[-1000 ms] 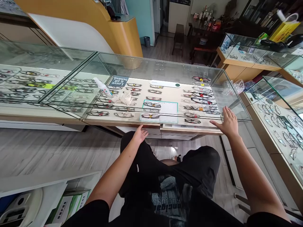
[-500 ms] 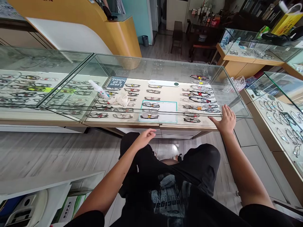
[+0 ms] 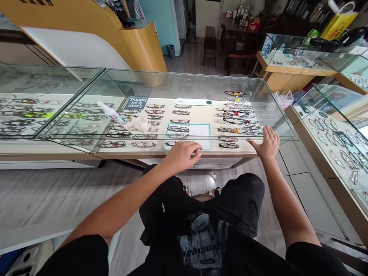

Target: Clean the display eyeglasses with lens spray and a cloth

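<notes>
My left hand (image 3: pixel 182 156) hovers over the front edge of the glass display case (image 3: pixel 138 154), its fingers loosely bent, thumb apart, nothing seen in it. It partly covers a pair of eyeglasses (image 3: pixel 171 143). My right hand (image 3: pixel 267 143) rests with spread fingers on the glass at the case's right front corner. Near it lie stacked rows of eyeglasses (image 3: pixel 229 145). On the left side of the case a white spray bottle (image 3: pixel 110 112) lies on its side beside a crumpled pale cloth (image 3: pixel 139 123). A dark sign (image 3: pixel 136 102) with white lettering stands behind them.
Another glass case (image 3: pixel 17 147) adjoins on the left, and one with more eyeglasses (image 3: pixel 336 142) stands on the right. A white shelf unit (image 3: pixel 34 234) is low at my left. Beyond the case are a yellow counter (image 3: pixel 143 50), a bench (image 3: pixel 210 42) and part of a person (image 3: pixel 125 7).
My left hand has risen and moved right, from below the case's edge to over it. My right hand stays at the corner. The view has shifted slightly.
</notes>
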`<state>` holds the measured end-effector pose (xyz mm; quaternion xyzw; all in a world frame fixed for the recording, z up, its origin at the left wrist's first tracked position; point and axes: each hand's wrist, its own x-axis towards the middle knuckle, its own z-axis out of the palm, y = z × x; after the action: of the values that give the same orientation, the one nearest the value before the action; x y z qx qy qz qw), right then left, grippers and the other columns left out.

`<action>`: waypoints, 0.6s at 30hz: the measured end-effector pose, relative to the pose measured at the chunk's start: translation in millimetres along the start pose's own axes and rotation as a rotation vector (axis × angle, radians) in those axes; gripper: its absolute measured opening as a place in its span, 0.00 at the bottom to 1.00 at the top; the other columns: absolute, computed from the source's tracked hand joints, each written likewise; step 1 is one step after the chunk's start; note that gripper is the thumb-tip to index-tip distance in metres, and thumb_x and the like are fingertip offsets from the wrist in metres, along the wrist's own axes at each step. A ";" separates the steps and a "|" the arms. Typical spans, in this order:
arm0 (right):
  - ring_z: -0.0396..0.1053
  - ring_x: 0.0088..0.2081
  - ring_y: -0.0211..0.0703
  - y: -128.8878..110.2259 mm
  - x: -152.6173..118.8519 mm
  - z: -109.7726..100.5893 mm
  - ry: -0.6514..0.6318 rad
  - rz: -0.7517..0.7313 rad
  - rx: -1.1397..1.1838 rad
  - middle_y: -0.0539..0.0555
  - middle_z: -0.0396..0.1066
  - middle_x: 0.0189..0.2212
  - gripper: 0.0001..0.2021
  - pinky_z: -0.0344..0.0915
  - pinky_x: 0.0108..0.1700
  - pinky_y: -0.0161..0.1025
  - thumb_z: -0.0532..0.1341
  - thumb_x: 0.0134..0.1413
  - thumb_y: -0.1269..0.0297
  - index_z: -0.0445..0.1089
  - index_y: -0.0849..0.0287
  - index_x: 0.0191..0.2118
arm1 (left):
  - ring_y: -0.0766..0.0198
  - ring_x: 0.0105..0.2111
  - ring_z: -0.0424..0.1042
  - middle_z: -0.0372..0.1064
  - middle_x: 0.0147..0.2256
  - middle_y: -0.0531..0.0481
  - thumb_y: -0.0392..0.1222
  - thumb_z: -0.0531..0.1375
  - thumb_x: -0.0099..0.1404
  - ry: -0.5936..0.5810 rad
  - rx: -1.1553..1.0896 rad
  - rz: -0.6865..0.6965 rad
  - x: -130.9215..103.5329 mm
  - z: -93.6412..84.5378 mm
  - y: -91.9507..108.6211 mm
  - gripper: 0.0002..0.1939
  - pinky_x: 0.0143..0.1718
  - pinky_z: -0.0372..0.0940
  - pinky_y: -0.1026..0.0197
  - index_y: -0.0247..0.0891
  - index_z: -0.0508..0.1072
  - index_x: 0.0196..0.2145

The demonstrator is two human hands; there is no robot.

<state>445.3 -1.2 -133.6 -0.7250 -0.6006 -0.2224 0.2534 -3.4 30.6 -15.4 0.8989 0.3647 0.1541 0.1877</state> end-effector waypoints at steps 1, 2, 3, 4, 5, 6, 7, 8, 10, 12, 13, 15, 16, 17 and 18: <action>0.66 0.72 0.69 -1.0 0.1 -0.2 0.003 0.003 0.006 0.72 0.69 0.70 0.47 0.59 0.73 0.63 0.65 0.61 0.31 0.65 0.65 0.72 | 0.55 0.40 0.78 0.81 0.38 0.48 0.45 0.56 0.74 0.001 0.038 0.036 15.8 -10.0 4.3 0.13 0.40 0.67 0.54 0.41 0.80 0.44; 0.66 0.72 0.69 -2.3 0.3 -0.7 0.003 0.007 0.012 0.72 0.69 0.70 0.47 0.59 0.73 0.63 0.65 0.61 0.31 0.65 0.65 0.72 | 0.56 0.38 0.78 0.81 0.37 0.48 0.44 0.56 0.73 -0.006 0.084 0.065 33.6 -20.1 7.9 0.12 0.38 0.65 0.55 0.41 0.80 0.42; 0.66 0.72 0.69 -3.9 0.6 -1.6 0.001 0.014 0.018 0.72 0.69 0.70 0.47 0.59 0.73 0.63 0.65 0.61 0.31 0.66 0.65 0.72 | 0.56 0.37 0.77 0.80 0.36 0.48 0.43 0.56 0.73 -0.006 0.131 0.083 53.6 -29.8 10.7 0.12 0.36 0.64 0.55 0.41 0.80 0.39; 0.66 0.72 0.69 -5.6 0.8 -2.7 -0.007 0.020 0.023 0.73 0.69 0.70 0.47 0.59 0.73 0.64 0.65 0.61 0.31 0.65 0.65 0.72 | 0.56 0.36 0.77 0.80 0.35 0.48 0.42 0.56 0.72 0.004 0.168 0.088 75.7 -38.9 12.8 0.12 0.36 0.63 0.56 0.41 0.81 0.38; 0.66 0.72 0.70 -7.5 1.0 -3.9 -0.017 0.026 0.027 0.73 0.69 0.71 0.46 0.58 0.73 0.64 0.65 0.61 0.32 0.65 0.65 0.72 | 0.55 0.36 0.77 0.81 0.36 0.48 0.42 0.57 0.72 0.014 0.192 0.089 99.9 -46.9 14.2 0.12 0.37 0.63 0.56 0.42 0.81 0.38; 0.66 0.72 0.70 -9.3 1.0 -5.2 -0.027 0.030 0.033 0.73 0.68 0.71 0.46 0.58 0.73 0.65 0.65 0.62 0.33 0.65 0.65 0.72 | 0.54 0.37 0.77 0.81 0.36 0.48 0.43 0.57 0.72 0.030 0.210 0.076 125.7 -53.5 14.8 0.13 0.39 0.64 0.55 0.42 0.82 0.39; 0.65 0.72 0.70 -11.1 0.9 -6.4 -0.035 0.032 0.040 0.73 0.68 0.71 0.46 0.58 0.74 0.65 0.64 0.63 0.33 0.64 0.65 0.73 | 0.53 0.37 0.78 0.81 0.36 0.47 0.44 0.58 0.71 0.045 0.225 0.063 152.8 -58.5 14.7 0.12 0.41 0.64 0.54 0.42 0.83 0.40; 0.65 0.73 0.70 -12.7 0.6 -7.4 -0.041 0.034 0.048 0.73 0.68 0.71 0.46 0.57 0.74 0.65 0.64 0.63 0.34 0.63 0.65 0.73 | 0.51 0.39 0.78 0.81 0.36 0.47 0.44 0.59 0.71 0.047 0.231 0.058 180.5 -61.6 14.0 0.13 0.44 0.65 0.53 0.41 0.84 0.41; 0.64 0.73 0.70 -15.5 -0.2 -8.6 -0.049 0.039 0.061 0.73 0.67 0.72 0.46 0.57 0.74 0.65 0.64 0.63 0.35 0.63 0.65 0.74 | 0.50 0.43 0.79 0.82 0.37 0.46 0.45 0.62 0.70 0.067 0.222 0.048 235.4 -62.3 11.2 0.12 0.48 0.65 0.52 0.40 0.85 0.42; 0.64 0.73 0.71 -17.7 -1.1 -8.6 -0.050 0.046 0.068 0.73 0.68 0.71 0.45 0.57 0.73 0.66 0.64 0.64 0.35 0.62 0.64 0.75 | 0.49 0.46 0.78 0.83 0.39 0.44 0.44 0.64 0.68 0.094 0.224 0.040 286.0 -56.4 7.6 0.11 0.51 0.66 0.52 0.40 0.86 0.42; 0.65 0.72 0.71 -18.6 -1.6 -8.2 -0.046 0.046 0.068 0.73 0.68 0.71 0.45 0.58 0.73 0.66 0.64 0.64 0.35 0.62 0.63 0.75 | 0.49 0.47 0.78 0.83 0.40 0.44 0.42 0.64 0.67 0.096 0.224 0.025 308.6 -51.5 5.8 0.11 0.51 0.66 0.52 0.40 0.87 0.42; 0.66 0.71 0.72 -20.0 -2.5 -7.0 -0.034 0.040 0.066 0.73 0.69 0.71 0.46 0.58 0.72 0.66 0.63 0.64 0.33 0.63 0.62 0.75 | 0.49 0.48 0.78 0.83 0.41 0.43 0.40 0.66 0.64 0.066 0.212 -0.001 347.8 -39.0 1.8 0.09 0.54 0.66 0.51 0.40 0.87 0.40; 0.67 0.71 0.72 -20.6 -3.0 -6.4 -0.030 0.037 0.063 0.72 0.69 0.70 0.46 0.58 0.72 0.66 0.63 0.64 0.32 0.63 0.62 0.74 | 0.48 0.48 0.78 0.83 0.41 0.42 0.39 0.67 0.63 0.054 0.198 -0.011 364.4 -31.7 -0.6 0.09 0.55 0.66 0.51 0.39 0.87 0.39; 0.67 0.71 0.72 -21.0 -3.5 -5.8 -0.029 0.036 0.060 0.72 0.70 0.70 0.46 0.59 0.72 0.65 0.63 0.64 0.32 0.63 0.62 0.74 | 0.47 0.50 0.78 0.83 0.41 0.41 0.38 0.67 0.62 0.048 0.167 -0.007 379.1 -23.9 -3.4 0.08 0.57 0.65 0.49 0.38 0.87 0.38; 0.67 0.71 0.72 -21.3 -4.0 -5.4 -0.028 0.036 0.057 0.72 0.70 0.70 0.46 0.59 0.72 0.65 0.63 0.64 0.31 0.64 0.62 0.74 | 0.46 0.51 0.77 0.83 0.41 0.40 0.39 0.68 0.61 0.050 0.126 0.006 392.2 -15.9 -6.7 0.08 0.60 0.64 0.47 0.37 0.87 0.36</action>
<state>423.5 -4.5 -129.8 -0.7313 -0.5970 -0.1901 0.2696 255.3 318.4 50.5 0.9059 0.3754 0.1541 0.1212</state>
